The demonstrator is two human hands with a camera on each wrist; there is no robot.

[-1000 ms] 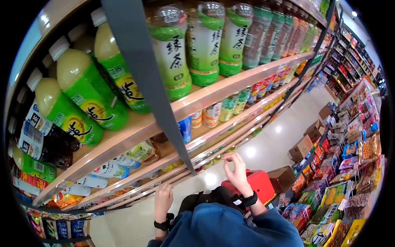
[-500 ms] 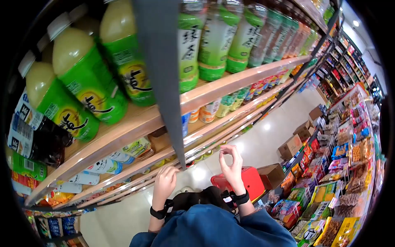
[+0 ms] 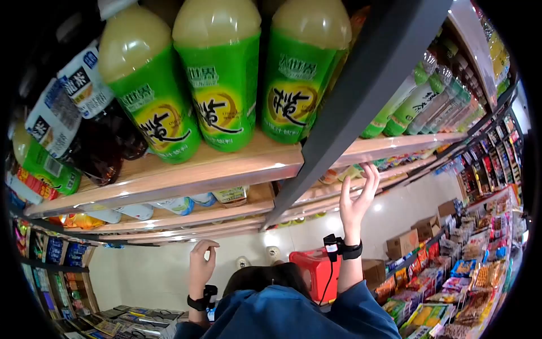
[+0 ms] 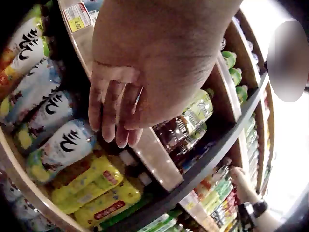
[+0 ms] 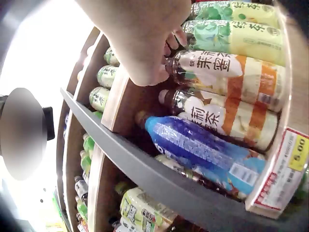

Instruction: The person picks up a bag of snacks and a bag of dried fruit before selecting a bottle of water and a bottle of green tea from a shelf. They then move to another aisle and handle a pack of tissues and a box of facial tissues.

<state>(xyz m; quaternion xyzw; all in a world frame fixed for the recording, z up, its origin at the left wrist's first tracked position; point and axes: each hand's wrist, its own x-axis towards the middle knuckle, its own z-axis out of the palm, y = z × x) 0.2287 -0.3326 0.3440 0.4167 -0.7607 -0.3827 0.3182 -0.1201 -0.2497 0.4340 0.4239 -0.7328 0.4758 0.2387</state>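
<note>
My right hand (image 3: 355, 203) reaches to the shelf right of the dark grey post (image 3: 361, 96), its fingers extended and its thumb apart. In the right wrist view, the fingertips are right by the cap of a tea bottle (image 5: 212, 70) with a white and orange label. A similar bottle (image 5: 227, 116) and a blue bottle (image 5: 203, 150) lie below it in that view. My left hand (image 3: 202, 263) hangs in front of the lower shelves, loosely bent and holding nothing. Behind it in the left wrist view are yellow-wrapped bottles (image 4: 91, 183) and white-and-blue bottles (image 4: 63, 147).
Large green-labelled juice bottles (image 3: 220, 85) line the upper shelf (image 3: 243, 161). A red basket (image 3: 319, 274) is on the floor beside the person. Cardboard boxes (image 3: 402, 244) and racks of packaged snacks (image 3: 451, 282) line the right side. Another rack (image 3: 62, 265) stands at far left.
The head view has swung left and closer to the juice bottles. My right hand has extended forward to the shelf past the post, its thumb and fingers spreading. The left hand stays low and empty.
</note>
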